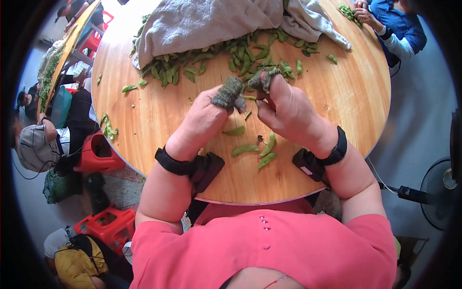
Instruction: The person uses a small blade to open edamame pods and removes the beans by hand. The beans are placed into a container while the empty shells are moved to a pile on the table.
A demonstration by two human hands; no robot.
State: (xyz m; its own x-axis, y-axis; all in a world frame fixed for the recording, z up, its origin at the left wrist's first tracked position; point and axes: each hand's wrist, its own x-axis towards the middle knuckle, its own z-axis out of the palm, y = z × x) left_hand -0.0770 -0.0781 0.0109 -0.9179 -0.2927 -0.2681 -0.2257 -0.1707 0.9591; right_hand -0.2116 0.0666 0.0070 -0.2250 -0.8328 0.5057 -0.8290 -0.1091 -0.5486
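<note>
My left hand (pixel 208 111) is closed over the middle of the round wooden table, its thumb wrapped in a dark green fuzzy finger cover (pixel 228 94). Close by on the right, my right hand (pixel 288 110) is closed too, with a similar finger cover (pixel 263 81) that has a red band. A sliver of green pod (pixel 249 98) shows between the hands; whether fingers grip it I cannot tell. Below them lie several loose green soybean pods (pixel 245 150). Past my fingertips spreads a heap of soybean pods (pixel 175 67), partly under a grey towel (pixel 207 29).
Pod scraps (pixel 109 128) lie at the table's left edge. At the far right, another person's hands (pixel 366 17) work beside a small pod pile (pixel 350 14). Red stools (pixel 98 153) stand to the left, near seated people. A black fan (pixel 439 192) stands at right.
</note>
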